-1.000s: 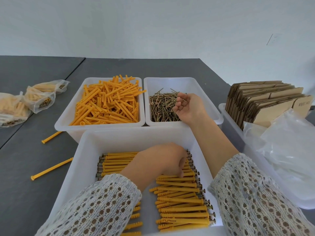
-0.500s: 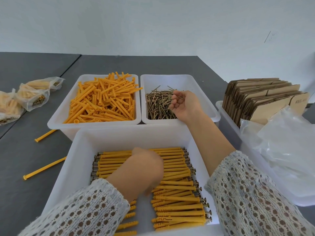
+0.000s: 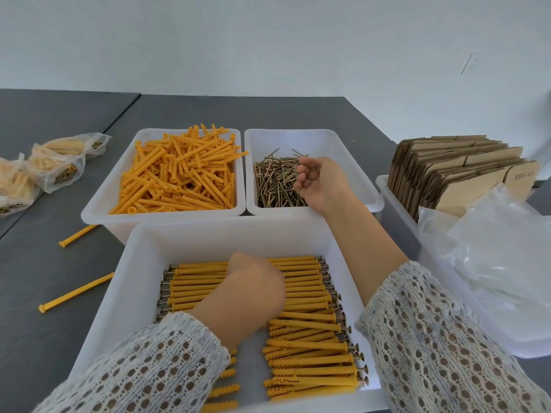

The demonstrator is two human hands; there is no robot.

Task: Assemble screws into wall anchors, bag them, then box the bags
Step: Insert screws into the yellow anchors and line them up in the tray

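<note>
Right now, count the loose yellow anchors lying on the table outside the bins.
2: one anchor beside the anchor bin's near-left corner, another anchor left of the front bin. Bins may hide others.

Small print on the front cardboard sheet (image 3: 518, 177) is too blurred to read.

Assembled anchors (image 3: 301, 296), yellow with screw heads showing, stacked flat in rows inside near bin (image 3: 131, 281). Loose yellow anchors (image 3: 179, 171) heaped beyond near bin, left; loose brass screws (image 3: 274, 180) beyond, right. Filled bags (image 3: 53, 168) far left. Flat cartons (image 3: 456, 171) and clear empty bags (image 3: 504, 257) right of near bin.
</note>
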